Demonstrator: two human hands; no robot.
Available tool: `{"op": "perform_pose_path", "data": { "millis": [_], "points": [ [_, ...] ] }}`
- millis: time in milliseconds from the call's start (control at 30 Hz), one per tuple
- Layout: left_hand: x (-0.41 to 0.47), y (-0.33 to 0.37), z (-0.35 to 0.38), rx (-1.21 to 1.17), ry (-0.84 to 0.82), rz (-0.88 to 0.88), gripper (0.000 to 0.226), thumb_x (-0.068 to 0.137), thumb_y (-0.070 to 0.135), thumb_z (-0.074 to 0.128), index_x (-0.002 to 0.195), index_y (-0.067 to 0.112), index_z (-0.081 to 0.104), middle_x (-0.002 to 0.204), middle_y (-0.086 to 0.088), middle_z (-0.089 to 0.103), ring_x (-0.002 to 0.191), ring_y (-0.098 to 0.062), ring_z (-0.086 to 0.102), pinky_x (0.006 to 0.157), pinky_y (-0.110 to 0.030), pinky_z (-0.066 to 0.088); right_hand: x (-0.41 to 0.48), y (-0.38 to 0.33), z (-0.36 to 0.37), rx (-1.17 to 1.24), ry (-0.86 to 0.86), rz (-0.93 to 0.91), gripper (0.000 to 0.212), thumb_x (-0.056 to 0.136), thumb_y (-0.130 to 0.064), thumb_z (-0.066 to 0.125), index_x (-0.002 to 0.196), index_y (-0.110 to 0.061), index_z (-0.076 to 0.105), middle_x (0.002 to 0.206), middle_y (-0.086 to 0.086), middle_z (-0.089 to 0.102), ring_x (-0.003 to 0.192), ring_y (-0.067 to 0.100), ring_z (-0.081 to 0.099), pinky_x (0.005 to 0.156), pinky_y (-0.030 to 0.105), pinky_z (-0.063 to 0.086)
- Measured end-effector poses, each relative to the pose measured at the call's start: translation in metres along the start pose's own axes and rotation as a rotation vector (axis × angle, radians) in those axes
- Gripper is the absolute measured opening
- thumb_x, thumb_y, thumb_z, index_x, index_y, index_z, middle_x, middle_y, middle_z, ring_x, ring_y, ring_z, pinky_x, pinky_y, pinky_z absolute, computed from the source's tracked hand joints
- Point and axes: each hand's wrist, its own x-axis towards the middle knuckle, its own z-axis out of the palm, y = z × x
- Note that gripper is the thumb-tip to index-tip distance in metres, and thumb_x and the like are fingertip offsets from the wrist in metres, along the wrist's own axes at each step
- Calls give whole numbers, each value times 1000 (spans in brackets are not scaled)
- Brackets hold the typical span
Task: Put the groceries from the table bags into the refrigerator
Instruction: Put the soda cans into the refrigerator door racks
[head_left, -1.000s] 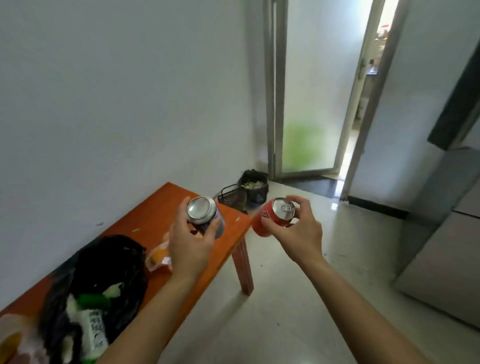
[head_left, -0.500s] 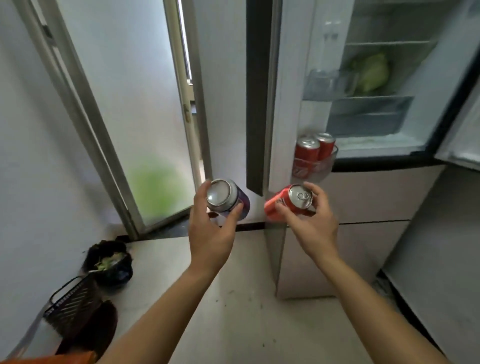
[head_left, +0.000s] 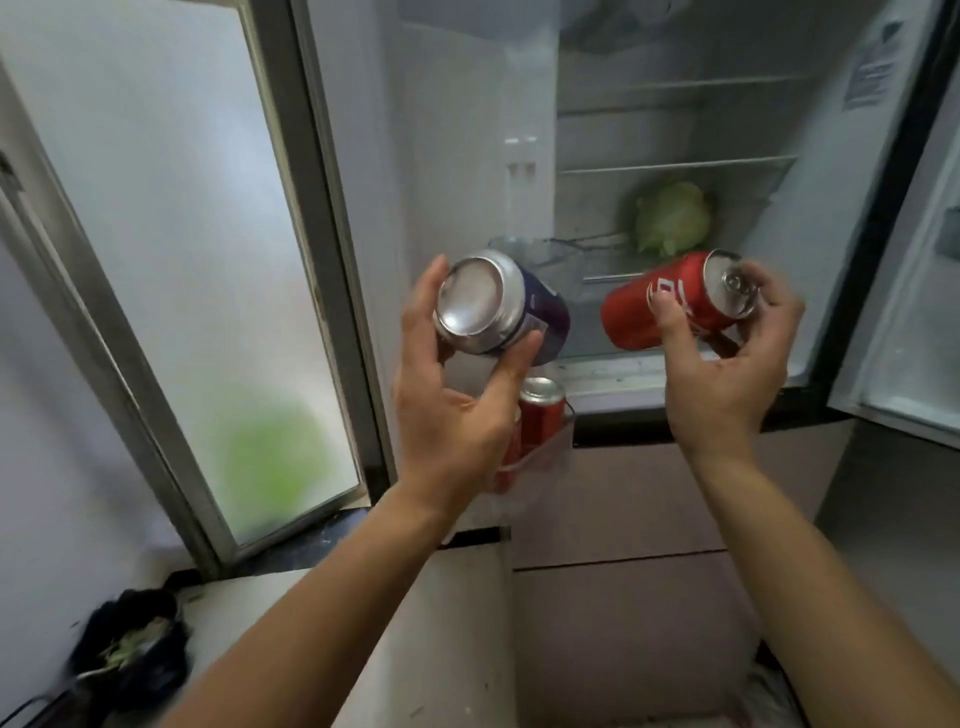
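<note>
1. The purple can (head_left: 506, 306) lies tilted in the left hand (head_left: 457, 395), its bare silver end turned toward the camera; its printing is too blurred to read.
2. The left hand is half closed: thumb on the can's lower right side, fingers curled behind its left edge, palm open beneath.
3. The red can (head_left: 670, 301) is tilted in the right hand (head_left: 727, 374), its pull-tab top facing up and right; the white lettering is partly covered by the thumb.
4. The right hand is loosely cupped, thumb across the can's side and fingertips at its rim, holding it well apart from the purple can.
5. Behind and just below the left hand, two more red cans (head_left: 540, 421) stand in a clear door bin (head_left: 550, 457); the nearer one is mostly hidden by the wrist.
6. Beyond both hands, the open refrigerator (head_left: 675, 130) shows its shelves, with a pale green cabbage (head_left: 672, 218) above the right hand.
7. Far left of the hands stands a frosted glass door (head_left: 171, 234); a dark bag (head_left: 130, 654) on the floor below the left forearm is blurred.
</note>
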Motion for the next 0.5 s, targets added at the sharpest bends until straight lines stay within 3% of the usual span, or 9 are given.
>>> {"op": "perform_pose_path", "data": {
  "millis": [100, 233, 367, 500],
  "points": [
    [29, 13, 28, 70, 60, 113, 77, 85, 19, 76, 147, 4, 32, 144, -7, 46, 129, -24, 53, 99, -50, 52, 52, 9, 5, 114, 18, -80, 53, 89, -31, 76, 129, -22, 43, 129, -6, 49, 118, 14, 57, 99, 33, 52],
    [65, 25, 48, 228, 126, 273, 77, 87, 17, 75, 145, -6, 30, 141, 1, 44, 129, -24, 52, 98, -49, 53, 103, 7, 27, 273, -14, -159, 53, 90, -28, 75, 129, -15, 42, 130, -1, 46, 120, 20, 55, 99, 35, 52],
    [86, 28, 49, 337, 189, 191, 75, 88, 21, 75, 148, 2, 33, 142, -8, 48, 124, -22, 56, 96, -41, 54, 119, 0, 52, 418, -166, -110, 50, 90, -27, 75, 128, -23, 42, 128, -7, 47, 117, 18, 58, 95, 29, 53],
    [95, 27, 40, 521, 181, 79, 75, 87, 28, 75, 150, 15, 36, 144, -1, 50, 129, -15, 51, 106, -38, 47, 118, 2, 73, 425, -383, -62, 51, 88, -31, 76, 130, -23, 47, 121, -15, 52, 107, 7, 62, 88, 26, 55]
  ]
}}
